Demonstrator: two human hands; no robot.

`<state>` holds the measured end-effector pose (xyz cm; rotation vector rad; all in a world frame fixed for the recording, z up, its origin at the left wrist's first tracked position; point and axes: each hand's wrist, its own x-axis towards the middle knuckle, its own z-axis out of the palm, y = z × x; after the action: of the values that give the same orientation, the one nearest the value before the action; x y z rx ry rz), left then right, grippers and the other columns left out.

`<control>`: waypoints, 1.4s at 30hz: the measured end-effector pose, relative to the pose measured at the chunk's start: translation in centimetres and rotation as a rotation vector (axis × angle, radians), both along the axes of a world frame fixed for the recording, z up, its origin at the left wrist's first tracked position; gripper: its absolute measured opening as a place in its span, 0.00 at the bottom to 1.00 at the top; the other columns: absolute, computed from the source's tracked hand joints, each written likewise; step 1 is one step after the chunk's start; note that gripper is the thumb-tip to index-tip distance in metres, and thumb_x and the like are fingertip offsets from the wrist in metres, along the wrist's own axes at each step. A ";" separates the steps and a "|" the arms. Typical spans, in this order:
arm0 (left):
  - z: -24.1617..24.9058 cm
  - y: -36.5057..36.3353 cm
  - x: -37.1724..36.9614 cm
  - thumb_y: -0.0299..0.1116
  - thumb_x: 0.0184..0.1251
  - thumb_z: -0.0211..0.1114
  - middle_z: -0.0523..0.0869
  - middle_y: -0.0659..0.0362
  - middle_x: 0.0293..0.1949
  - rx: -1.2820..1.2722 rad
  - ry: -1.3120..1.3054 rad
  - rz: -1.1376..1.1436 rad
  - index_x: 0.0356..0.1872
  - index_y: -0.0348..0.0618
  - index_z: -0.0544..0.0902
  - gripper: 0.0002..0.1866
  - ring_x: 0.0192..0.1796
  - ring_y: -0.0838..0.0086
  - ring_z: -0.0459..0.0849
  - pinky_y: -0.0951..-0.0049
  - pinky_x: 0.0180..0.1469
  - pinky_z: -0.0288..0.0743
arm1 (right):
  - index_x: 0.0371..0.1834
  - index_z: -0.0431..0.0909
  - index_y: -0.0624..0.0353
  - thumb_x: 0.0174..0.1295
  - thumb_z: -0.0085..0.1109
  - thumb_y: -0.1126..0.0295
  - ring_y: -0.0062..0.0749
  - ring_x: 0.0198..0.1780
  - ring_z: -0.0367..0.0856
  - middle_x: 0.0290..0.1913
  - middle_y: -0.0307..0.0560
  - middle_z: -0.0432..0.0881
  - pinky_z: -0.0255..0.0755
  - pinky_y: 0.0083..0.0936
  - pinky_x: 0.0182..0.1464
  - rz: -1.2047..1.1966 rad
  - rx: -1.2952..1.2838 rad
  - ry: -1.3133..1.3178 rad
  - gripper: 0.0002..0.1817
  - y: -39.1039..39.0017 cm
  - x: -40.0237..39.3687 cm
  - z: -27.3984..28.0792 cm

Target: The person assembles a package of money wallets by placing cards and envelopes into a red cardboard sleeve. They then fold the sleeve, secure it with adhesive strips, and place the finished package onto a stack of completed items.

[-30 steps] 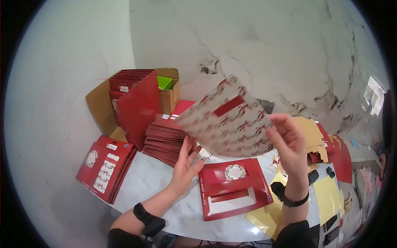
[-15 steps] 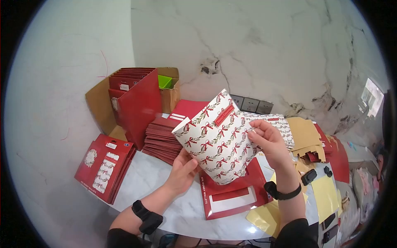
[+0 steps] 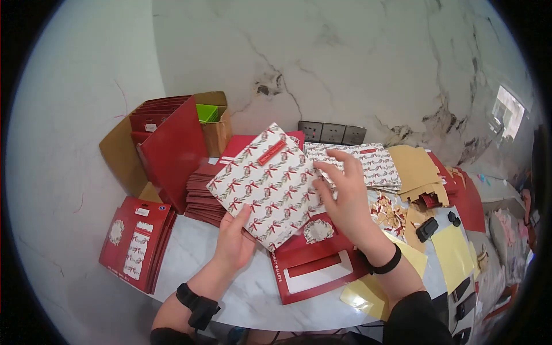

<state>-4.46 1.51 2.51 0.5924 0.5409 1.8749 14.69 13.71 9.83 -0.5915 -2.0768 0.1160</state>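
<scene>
My left hand grips the lower left edge of a white money wallet, thumb on its front. Green garlands, red bows and a small red label decorate the wallet, which is held tilted above the table. My right hand is beside the wallet's right edge, its fingers spread and holding nothing. Beneath them lies a red money wallet pack with a white wreath print and a cut-out window, partly covered by the wallet and my right hand.
Finished-looking red packs stand in a pile at left. A cardboard box holds large red folders. Behind are stacked red sleeves and patterned wallets. Brown card, paper scraps and yellow sheets are at right.
The wallet, bent and curved before, now looks flat and has moved left. My right hand has let go of its edge and opened, while my left hand still holds on. The camera view has shifted slightly.
</scene>
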 end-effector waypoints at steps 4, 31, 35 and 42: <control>-0.1 0.1 -0.3 0.32 0.80 0.52 0.77 0.55 0.67 -0.002 -0.011 0.021 0.69 0.40 0.69 0.20 0.66 0.67 0.78 0.60 0.69 0.74 | 0.67 0.68 0.72 0.58 0.70 0.59 0.67 0.70 0.62 0.69 0.68 0.63 0.57 0.55 0.71 -0.172 0.142 -0.266 0.38 -3.2 -0.9 -0.4; 0.8 -0.7 0.7 0.47 0.83 0.40 0.63 0.49 0.76 0.026 0.124 -0.200 0.78 0.41 0.53 0.31 0.77 0.57 0.62 0.51 0.77 0.58 | 0.51 0.77 0.69 0.74 0.52 0.58 0.44 0.39 0.87 0.36 0.54 0.86 0.79 0.41 0.45 0.599 -1.166 -0.292 0.20 -4.6 -1.5 -0.4; 0.4 -0.7 0.4 0.45 0.83 0.40 0.65 0.48 0.74 0.058 0.034 -0.244 0.77 0.40 0.54 0.30 0.76 0.57 0.63 0.51 0.77 0.59 | 0.47 0.77 0.66 0.75 0.51 0.50 0.42 0.27 0.87 0.30 0.50 0.84 0.80 0.44 0.35 0.585 -1.221 -0.292 0.25 -4.7 -1.7 -0.8; -0.6 -0.9 0.7 0.38 0.81 0.50 0.77 0.48 0.66 -0.164 0.161 -0.302 0.72 0.37 0.63 0.25 0.65 0.57 0.79 0.54 0.67 0.75 | 0.43 0.80 0.62 0.73 0.49 0.45 0.52 0.28 0.83 0.26 0.54 0.82 0.75 0.41 0.34 0.059 -0.536 -0.356 0.27 -3.1 0.1 2.0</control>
<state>-3.74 0.66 1.95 0.6792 0.6643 1.4917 14.78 10.62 11.84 -0.9240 -2.4191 0.6583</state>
